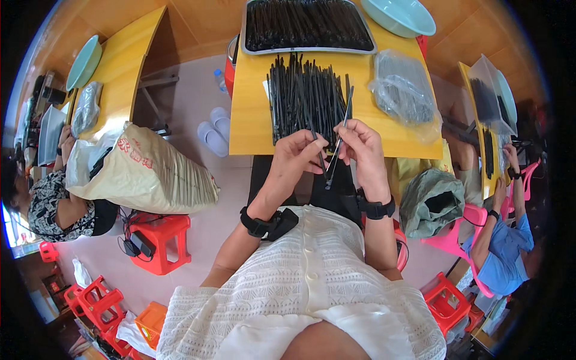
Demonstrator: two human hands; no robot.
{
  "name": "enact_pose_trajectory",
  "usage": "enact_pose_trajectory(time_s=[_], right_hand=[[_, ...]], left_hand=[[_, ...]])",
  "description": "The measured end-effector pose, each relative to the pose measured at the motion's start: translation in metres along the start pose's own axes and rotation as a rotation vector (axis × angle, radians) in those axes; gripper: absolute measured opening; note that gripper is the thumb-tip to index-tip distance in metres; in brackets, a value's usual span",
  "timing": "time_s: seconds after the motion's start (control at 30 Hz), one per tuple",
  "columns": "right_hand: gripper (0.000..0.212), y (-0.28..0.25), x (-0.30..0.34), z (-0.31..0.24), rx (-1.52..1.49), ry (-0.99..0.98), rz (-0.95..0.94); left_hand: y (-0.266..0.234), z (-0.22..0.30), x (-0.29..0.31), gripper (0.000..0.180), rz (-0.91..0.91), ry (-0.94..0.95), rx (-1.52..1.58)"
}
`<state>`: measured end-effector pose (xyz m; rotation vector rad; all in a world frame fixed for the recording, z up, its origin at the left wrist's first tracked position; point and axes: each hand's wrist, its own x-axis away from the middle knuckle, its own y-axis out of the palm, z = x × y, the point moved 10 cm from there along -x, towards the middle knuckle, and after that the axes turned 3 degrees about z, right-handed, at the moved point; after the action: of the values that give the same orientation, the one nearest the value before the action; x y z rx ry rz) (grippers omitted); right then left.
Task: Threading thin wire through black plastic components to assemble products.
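Above the near edge of the yellow table, my left hand [293, 157] pinches a thin black stick [323, 163] between thumb and fingers. My right hand [365, 153] is closed on a slender, shiny dark rod [347, 110], which slants up past the fingertips. Their lower ends come together below my fingers; whether they touch, I cannot tell. Just beyond my hands lies a loose pile of black sticks [294, 99], roughly side by side on the tabletop. The exact kind of these pieces is too small to make out.
A white-rimmed tray [309, 51] of black pieces sits at the table's far end, near a light-blue basin [401, 17]. Clear plastic bags [403, 90] lie at right. A large sack [147, 171] rests on a red stool [161, 246]. Other people work at both sides.
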<state>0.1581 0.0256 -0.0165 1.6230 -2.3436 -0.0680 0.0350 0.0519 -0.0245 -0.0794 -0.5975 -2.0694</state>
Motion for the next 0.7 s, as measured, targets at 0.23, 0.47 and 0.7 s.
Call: enact_pose_trajectory(time_s=[0.23, 0.47, 0.7], right_hand=[[0.015, -0.001, -0.001, 0.016, -0.117, 0.127, -0.015], [0.016, 0.0, 0.002, 0.015, -0.088, 0.093, -0.021], [0.016, 0.001, 0.003, 0.015, -0.082, 0.106, -0.035]], left_hand=[[0.008, 0.006, 0.004, 0.016, -0.074, 0.003, 0.046], [0.017, 0.007, 0.007, 0.012, -0.124, 0.052, -0.012], [0.024, 0.014, 0.01, 0.01, -0.183, 0.124, -0.063]])
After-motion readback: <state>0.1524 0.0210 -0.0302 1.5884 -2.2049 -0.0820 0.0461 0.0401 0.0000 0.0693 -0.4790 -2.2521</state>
